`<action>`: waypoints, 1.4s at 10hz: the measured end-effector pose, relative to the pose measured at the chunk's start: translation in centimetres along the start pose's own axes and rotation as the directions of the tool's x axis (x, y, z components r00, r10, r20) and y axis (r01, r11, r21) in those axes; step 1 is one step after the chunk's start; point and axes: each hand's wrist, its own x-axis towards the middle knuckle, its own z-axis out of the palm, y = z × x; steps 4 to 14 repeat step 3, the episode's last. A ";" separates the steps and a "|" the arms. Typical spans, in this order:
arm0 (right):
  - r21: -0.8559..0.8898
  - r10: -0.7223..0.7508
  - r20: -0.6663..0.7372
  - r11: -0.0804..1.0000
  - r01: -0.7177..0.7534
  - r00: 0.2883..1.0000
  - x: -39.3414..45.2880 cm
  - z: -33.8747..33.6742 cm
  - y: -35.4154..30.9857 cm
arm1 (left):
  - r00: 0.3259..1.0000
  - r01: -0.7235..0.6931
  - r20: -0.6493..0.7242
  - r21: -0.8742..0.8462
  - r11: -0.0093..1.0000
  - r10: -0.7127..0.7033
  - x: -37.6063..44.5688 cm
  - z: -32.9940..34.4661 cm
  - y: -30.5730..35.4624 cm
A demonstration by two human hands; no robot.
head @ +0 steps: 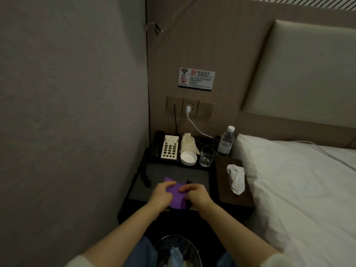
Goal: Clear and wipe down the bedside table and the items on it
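Cloth: purple cloth (176, 197), down on the front of the dark surface (192, 174), both hands on it — looks like folding or bunching it ready to wipe.
Left hand: left hand (160, 195) holds the cloth's left edge, fingers curled onto it.
Right hand: right hand (195, 195) pinches the right side, thumb and fingers closed on the fabric.
Back row: phone (167, 147), pouch (188, 144), ashtray (188, 158), glass (207, 156), water bottle (226, 141) crowd the rear, not yet cleared, leaving the front free.
Beside: tissue box (234, 184) between surface and bed (298, 189).
Room: wall (67, 112) tight on the left, socket panel (190, 107) above, bin (177, 251) below at the knees.
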 end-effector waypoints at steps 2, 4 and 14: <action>0.277 -0.027 0.021 0.961 0.020 0.999 3.4 0.3 -3.2 | 0.998 0.050 -0.026 0.000 0.999 -0.050 5.4 -3.1 0.3; 0.190 0.130 0.045 0.972 -0.136 0.991 2.5 0.1 -2.4 | 0.988 0.091 -0.136 0.124 0.988 -0.074 6.8 -4.8 -0.4; 0.190 0.130 0.045 0.972 -0.136 0.991 2.5 0.1 -2.4 | 0.988 0.091 -0.136 0.124 0.988 -0.074 6.8 -4.8 -0.4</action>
